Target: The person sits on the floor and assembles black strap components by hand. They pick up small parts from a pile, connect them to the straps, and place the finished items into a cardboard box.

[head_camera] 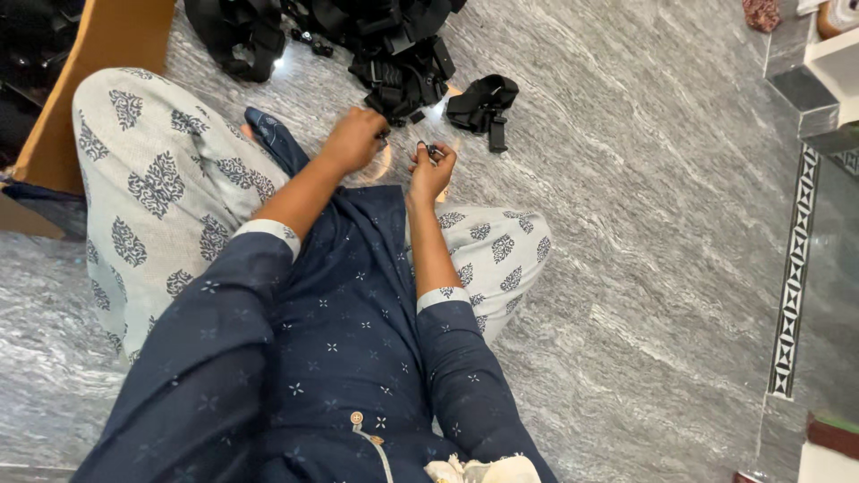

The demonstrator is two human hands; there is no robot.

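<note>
I sit cross-legged on a grey marble floor (644,268) in a dark blue tunic and patterned grey trousers. My left hand (354,138) is closed, its fingers at the edge of a heap of black straps and buckles (399,76). My right hand (432,168) pinches a small black clip between its fingertips, just below that heap. A separate folded black strap (483,103) lies on the floor a little to the right of both hands.
More black strap bundles (242,36) lie at the top left, beside a tan cardboard piece (98,54). A step with a patterned black-and-white border strip (795,268) runs along the right side. White furniture edges (837,63) sit at the top right.
</note>
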